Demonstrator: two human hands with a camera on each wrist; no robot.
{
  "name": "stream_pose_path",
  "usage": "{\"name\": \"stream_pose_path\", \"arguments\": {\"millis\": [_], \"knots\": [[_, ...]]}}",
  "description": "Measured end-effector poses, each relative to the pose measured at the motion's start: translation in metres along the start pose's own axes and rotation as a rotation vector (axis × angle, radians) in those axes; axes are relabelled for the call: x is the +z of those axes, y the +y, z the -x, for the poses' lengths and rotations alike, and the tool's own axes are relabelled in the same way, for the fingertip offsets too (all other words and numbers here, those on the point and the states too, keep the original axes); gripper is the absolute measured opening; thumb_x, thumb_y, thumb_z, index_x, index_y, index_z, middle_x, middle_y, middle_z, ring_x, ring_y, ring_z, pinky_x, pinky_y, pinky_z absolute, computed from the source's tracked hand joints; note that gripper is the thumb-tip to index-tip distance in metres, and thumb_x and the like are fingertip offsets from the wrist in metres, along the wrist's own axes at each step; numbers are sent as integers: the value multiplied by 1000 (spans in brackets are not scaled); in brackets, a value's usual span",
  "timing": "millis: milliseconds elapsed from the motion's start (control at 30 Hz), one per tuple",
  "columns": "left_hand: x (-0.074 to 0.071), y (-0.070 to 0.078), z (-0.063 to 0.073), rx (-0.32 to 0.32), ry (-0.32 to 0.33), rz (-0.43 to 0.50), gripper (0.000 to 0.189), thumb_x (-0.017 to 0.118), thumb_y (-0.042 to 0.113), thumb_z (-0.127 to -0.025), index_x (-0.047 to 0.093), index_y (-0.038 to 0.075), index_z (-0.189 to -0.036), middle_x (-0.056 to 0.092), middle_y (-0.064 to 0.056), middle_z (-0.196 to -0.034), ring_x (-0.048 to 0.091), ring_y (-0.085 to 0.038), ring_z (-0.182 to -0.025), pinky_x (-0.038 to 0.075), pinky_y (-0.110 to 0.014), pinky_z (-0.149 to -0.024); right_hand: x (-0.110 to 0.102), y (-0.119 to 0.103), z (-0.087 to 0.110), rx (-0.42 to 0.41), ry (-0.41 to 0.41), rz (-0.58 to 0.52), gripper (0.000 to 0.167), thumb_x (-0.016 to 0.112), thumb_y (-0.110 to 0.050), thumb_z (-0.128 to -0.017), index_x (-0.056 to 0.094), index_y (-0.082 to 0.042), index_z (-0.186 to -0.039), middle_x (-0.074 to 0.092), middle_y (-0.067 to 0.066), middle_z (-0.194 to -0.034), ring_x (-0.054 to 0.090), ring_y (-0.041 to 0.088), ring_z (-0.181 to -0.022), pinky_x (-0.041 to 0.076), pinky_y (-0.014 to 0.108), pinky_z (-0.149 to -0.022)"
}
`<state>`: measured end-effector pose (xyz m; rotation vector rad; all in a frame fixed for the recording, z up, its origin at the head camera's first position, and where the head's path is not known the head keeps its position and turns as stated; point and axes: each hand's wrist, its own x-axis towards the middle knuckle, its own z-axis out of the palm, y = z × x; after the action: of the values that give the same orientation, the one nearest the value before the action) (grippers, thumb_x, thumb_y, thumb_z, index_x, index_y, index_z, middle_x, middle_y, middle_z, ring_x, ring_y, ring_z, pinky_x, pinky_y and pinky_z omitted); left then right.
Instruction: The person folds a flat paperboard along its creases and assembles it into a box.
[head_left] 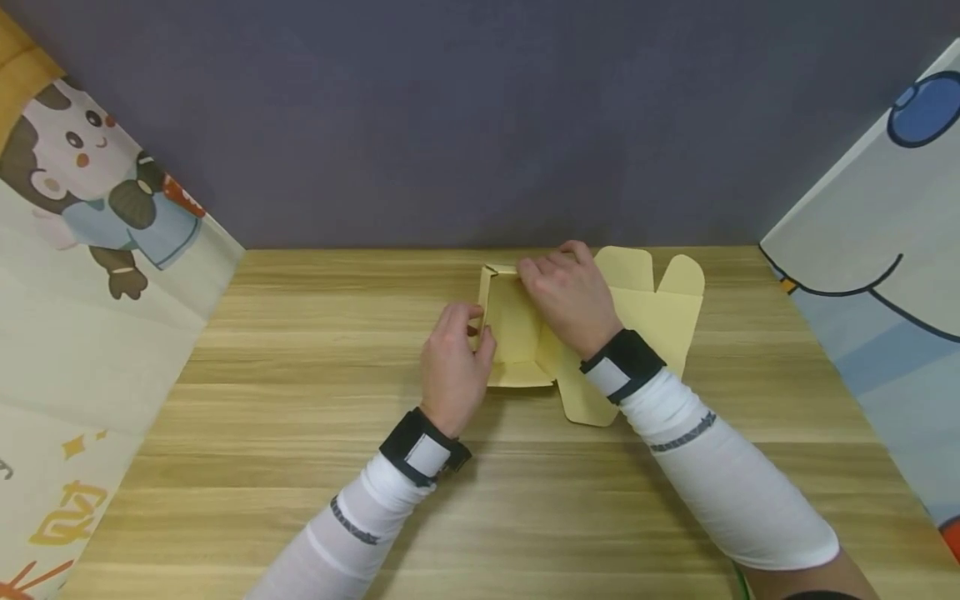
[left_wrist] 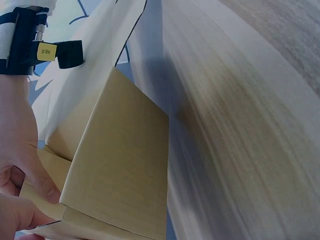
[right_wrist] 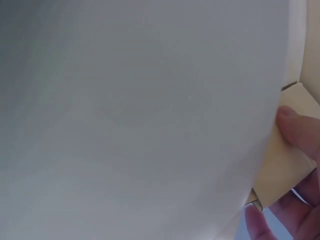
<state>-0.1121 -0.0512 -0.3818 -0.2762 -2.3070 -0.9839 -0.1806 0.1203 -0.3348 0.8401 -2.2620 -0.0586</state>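
A pale yellow cardboard box (head_left: 515, 327) sits open near the back of the stripy light-brown wooden desk (head_left: 330, 358). The left hand (head_left: 454, 365) pinches its left side, and the right hand (head_left: 572, 293) holds its far side. Behind is a plain dark grey wall (head_left: 480, 125), with pale cartoon sheets (head_left: 97, 196) on both sides.

The left grip (head_left: 453, 367) and the right grip (head_left: 570, 296) are bare hands. A white, thin-fabric left sleeve (head_left: 322, 554) enters from 7 o'clock, and a matching white right sleeve (head_left: 731, 475) from 4 o'clock; each bears a dark-grey stripe near its cuff. Over the cuffs sit a black left wrist strap (head_left: 401, 437) and a black right wrist strap (head_left: 641, 354), each with a pale-grey rectangular patch. In the left-wrist view, at 10 o'clock, the right strap carries a silver metal post (left_wrist: 39, 32) and a black block with a small yellow label (left_wrist: 47, 52), its dark characters too small to read.
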Motion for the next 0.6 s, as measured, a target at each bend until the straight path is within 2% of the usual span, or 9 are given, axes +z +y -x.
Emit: {"name": "stream_pose_path", "arguments": {"millis": [367, 600], "knots": [[-1, 1, 3, -6, -16, 6, 19, 66, 6, -84, 63, 5, -103, 67, -5, -104, 67, -17, -77, 56, -26, -64, 3, 3, 0, -33, 19, 24, 18, 48, 7, -90, 59, -5, -81, 69, 10, -69, 65, 26, -63, 43, 45, -86], [-1, 2, 2, -5, -18, 16, 20, 67, 3, -83, 63, 4, -103, 68, -7, -105, 69, -16, -76, 58, -26, -64, 7, 5, 0, -76, 59, 33, 23, 44, 9, -90, 57, -5, -78, 65, 10, -62, 61, 27, -57, 42, 46, -88]]}}
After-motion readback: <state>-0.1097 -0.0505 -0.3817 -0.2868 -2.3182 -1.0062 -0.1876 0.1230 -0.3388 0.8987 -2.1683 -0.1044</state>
